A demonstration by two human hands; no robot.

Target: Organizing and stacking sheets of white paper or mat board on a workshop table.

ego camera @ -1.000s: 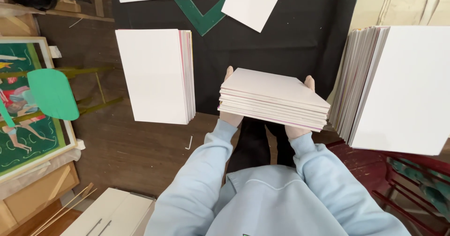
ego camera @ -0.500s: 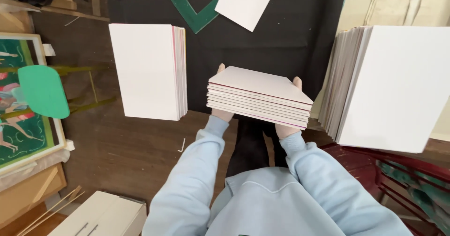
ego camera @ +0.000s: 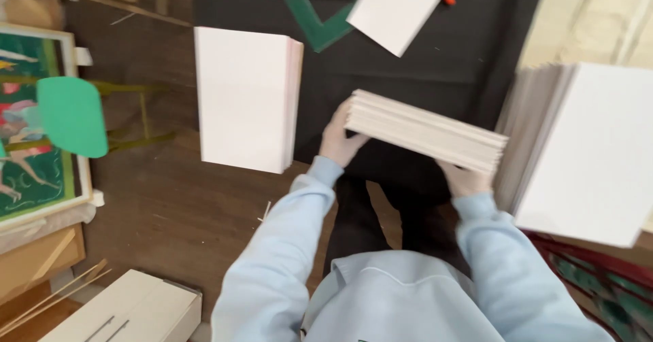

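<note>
I hold a stack of several white flat panels (ego camera: 425, 132) in front of my chest, tilted so its near edge faces me. My left hand (ego camera: 338, 140) grips the stack's left end. My right hand (ego camera: 464, 179) holds its right end from below and is partly hidden by the panels. Both sleeves are light blue. The stack hangs above a black mat (ego camera: 435, 56) on the floor.
A white panel stack (ego camera: 245, 97) lies on the brown floor to the left, a taller one (ego camera: 585, 145) at right. A green triangle ruler (ego camera: 320, 26), a loose white sheet (ego camera: 394, 9), a painting (ego camera: 30, 117), a green stool (ego camera: 71, 114) and a white box (ego camera: 129, 311) surround me.
The stack has tilted up so its edge faces me instead of its top. My hands have shifted from under its near edge out to its two ends.
</note>
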